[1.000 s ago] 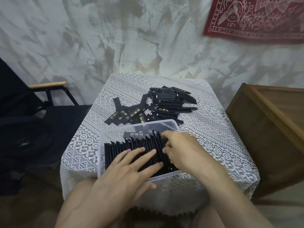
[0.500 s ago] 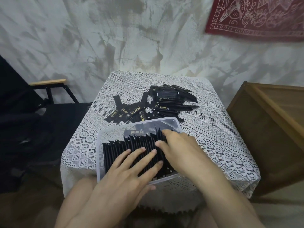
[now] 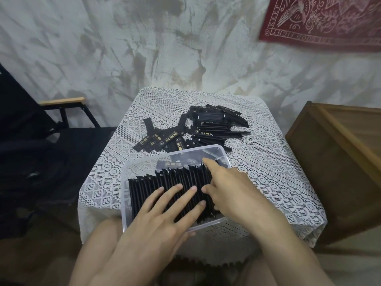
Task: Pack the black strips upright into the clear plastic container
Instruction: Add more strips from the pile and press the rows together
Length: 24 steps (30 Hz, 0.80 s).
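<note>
A clear plastic container [image 3: 126, 195] sits at the near edge of the table, tilted slightly. Several black strips [image 3: 165, 180] stand upright in a row inside it. My left hand [image 3: 162, 215] lies flat on top of the row with straight, spread fingers. My right hand [image 3: 228, 186] is at the right end of the row, its index finger stretched along the last strips and its thumb against their near ends. A loose pile of black strips [image 3: 208, 129] with gold markings lies on the cloth behind the container.
A white lace cloth [image 3: 268, 162] covers the small table. A wooden crate [image 3: 338, 162] stands to the right. A black folding chair with a wooden armrest [image 3: 61, 101] is on the left. My knees are below the table edge.
The container has shifted and turned a little, with its right end farther from me. My right index finger has stretched further along the strips. My left hand stays flat on the row.
</note>
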{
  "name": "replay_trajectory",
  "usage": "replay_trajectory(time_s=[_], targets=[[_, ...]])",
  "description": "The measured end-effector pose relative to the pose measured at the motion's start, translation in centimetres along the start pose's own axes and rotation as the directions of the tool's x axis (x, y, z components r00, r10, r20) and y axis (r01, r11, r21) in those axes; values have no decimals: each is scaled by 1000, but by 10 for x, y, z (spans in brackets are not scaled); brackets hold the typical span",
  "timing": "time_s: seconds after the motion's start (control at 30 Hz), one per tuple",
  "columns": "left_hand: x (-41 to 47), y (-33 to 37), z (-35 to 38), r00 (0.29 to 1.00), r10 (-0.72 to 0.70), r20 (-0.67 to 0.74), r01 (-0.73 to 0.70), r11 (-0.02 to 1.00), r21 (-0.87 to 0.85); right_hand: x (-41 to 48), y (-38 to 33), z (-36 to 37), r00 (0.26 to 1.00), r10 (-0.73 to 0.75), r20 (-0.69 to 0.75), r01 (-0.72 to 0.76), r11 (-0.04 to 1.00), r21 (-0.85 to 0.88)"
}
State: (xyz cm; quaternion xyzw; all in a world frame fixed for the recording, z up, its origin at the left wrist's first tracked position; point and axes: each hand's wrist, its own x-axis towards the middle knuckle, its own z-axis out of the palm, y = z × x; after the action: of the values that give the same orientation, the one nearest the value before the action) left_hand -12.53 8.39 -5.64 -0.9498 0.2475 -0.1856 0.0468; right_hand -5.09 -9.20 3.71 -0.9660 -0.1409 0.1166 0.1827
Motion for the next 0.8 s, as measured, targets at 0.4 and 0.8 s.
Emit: replay_trajectory(time_s=[0.4,0.8], targets=[[11,7,-10,999,-35,-13,35,999,-24,-16,1,9,986,-4,-166,-5,999,-53],[-13,-5,-20,999,-45,15,44,996,71,-13,-5,36,984,-26,-178,63,977,205]])
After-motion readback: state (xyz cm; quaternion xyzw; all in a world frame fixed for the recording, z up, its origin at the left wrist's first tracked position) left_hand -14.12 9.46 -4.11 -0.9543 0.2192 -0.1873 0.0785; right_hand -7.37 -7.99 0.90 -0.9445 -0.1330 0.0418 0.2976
